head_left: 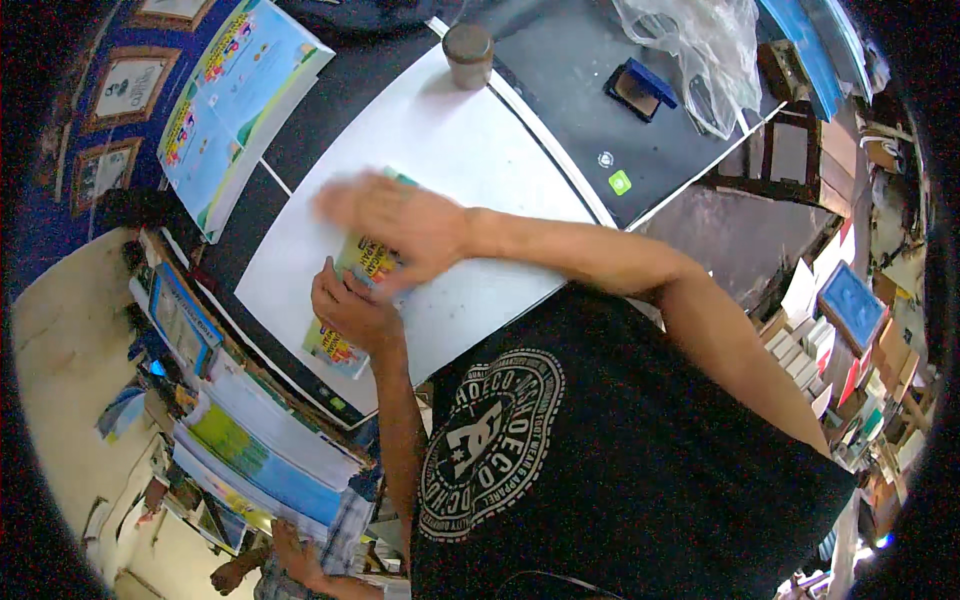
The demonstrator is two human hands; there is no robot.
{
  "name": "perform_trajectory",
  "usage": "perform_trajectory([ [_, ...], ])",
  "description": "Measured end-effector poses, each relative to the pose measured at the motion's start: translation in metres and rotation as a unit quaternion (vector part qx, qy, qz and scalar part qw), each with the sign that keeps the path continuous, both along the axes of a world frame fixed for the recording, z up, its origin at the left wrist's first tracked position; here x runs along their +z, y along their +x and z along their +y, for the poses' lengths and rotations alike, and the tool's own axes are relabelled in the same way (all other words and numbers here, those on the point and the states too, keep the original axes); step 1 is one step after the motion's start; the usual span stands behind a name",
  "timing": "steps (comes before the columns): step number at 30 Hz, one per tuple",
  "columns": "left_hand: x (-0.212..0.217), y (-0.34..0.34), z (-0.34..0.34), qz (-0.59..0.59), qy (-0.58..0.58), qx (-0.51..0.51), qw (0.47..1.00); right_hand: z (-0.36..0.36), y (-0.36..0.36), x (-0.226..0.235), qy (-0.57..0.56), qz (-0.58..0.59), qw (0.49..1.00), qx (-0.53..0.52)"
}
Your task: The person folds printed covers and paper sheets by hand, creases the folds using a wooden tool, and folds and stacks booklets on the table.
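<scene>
A colourful printed sheet [338, 347] in green, yellow and blue lies on a large white board [520, 160] on the dark table. It looks like a narrow folded strip or thin stack; its middle is covered by my hands. My left hand [356, 312] rests on it with fingers bent, closed over the paper near its middle. Just beyond, my right hand [405, 225] lies flat across the sheet's upper part, fingers stretched out to the left and blurred by motion. The far end of the sheet shows past the right hand's knuckles.
A dark-lidded round container [468, 58] stands on the board's far edge. Beyond it are an open blue ink pad [640, 90] and a clear plastic bag [700, 50]. Large printed sheets [240, 105] are stacked far left, more paper piles [250, 450] nearer. Another person's hand [295, 555] shows at lower left.
</scene>
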State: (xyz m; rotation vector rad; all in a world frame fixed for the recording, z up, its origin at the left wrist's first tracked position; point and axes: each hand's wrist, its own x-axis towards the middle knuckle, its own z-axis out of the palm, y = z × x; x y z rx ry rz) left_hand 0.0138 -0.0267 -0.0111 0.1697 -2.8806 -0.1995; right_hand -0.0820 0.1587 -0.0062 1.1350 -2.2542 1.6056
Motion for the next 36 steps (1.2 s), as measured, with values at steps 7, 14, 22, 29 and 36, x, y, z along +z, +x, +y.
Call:
perform_trajectory([
  [7, -0.012, -0.004, -0.019, 0.006, 0.021, -0.038, 0.999, -0.027, 0.003, 0.021, 0.113, -0.001, 0.993, -0.031],
  [14, 0.004, 0.03, -0.024, 0.12, 0.184, 0.029, 0.975, -0.093, 0.041, 0.059, -0.211, 0.033, 0.957, 0.198],
  [22, 0.0, 0.019, 0.006, 0.248, 0.354, 0.045, 0.901, -0.087, 0.027, 0.018, 0.041, -0.036, 0.998, 0.022],
  [29, 0.002, 0.019, -0.012, 0.271, 0.382, 0.06, 0.882, -0.103, 0.035, 0.029, 0.159, -0.016, 0.986, 0.042],
  [36, 0.013, 0.024, -0.026, 0.277, 0.419, 0.097, 0.859, -0.111, 0.04, 0.02, 0.283, 0.085, 0.955, 0.024],
])
